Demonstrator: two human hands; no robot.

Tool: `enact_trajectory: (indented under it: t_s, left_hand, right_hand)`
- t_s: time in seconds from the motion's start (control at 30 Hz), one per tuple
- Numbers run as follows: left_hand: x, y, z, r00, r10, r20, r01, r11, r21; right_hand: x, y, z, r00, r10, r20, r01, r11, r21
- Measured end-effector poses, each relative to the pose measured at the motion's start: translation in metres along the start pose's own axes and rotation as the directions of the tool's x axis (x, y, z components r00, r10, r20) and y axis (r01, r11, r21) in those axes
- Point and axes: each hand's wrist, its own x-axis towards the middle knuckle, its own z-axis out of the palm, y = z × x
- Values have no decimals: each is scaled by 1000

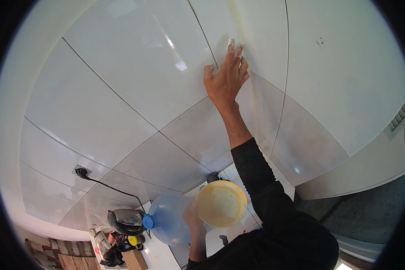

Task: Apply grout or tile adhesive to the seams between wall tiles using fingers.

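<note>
The right hand (228, 81), fingers loosely spread and tipped with white paste (231, 41), meets an upright corner seam (237, 22); the left hand (194, 218), lower, grips a yellow bowl (242, 199).

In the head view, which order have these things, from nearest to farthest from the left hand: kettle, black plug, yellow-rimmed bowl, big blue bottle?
1. Yellow-rimmed bowl: held in the left hand.
2. Big blue bottle: left of the hand, partly behind it.
3. Kettle: farther left, past the bottle.
4. Black plug: farthest, up and left of the kettle.
</note>
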Motion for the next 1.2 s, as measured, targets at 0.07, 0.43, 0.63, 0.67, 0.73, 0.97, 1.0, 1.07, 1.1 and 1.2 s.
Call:
enact_trajectory:
  t_s: [0.07,0.43,0.63,0.67,0.73,0.97,1.0,1.07,1.1,1.2]
  left_hand:
    - [0,0,0,1000,-3,15,3,1000,-7]
    - [1,-5,-2,999,-54,8,54,999,-4]
    - [0,-3,3,999,-42,1,42,999,-17]
    - [-1,-2,3,999,-45,2,45,999,-16]
    - [0,-4,1,998,-58,8,58,998,-20]
    - [0,0,3,999,-38,7,38,999,-18]
    - [-1,1,4,999,-37,8,37,999,-19]
    - [-1,2,4,998,-51,21,52,998,-19]
    - [-2,3,4,999,-50,21,50,999,-20]
    - [-1,4,4,999,-44,15,45,998,-36]
  right_hand:
    - [6,-2,0,1000,-4,-5,4,1000,3]
    - [28,-15,-3,998,-41,-42,43,998,36]
    - [37,-21,-7,999,-38,-17,38,999,21]
    - [39,-21,-6,998,-52,-33,53,998,25]
    - [44,-22,-5,997,-67,-49,68,997,27]
    - [54,-30,-5,994,-94,-60,94,996,3]
    - [56,-30,-5,993,-100,-60,100,995,2]
    - [59,-31,-5,990,-117,-72,117,993,-5]
    - [60,-31,-5,988,-134,-83,133,991,-12]
    - [64,-34,-5,990,-121,-67,122,993,4]
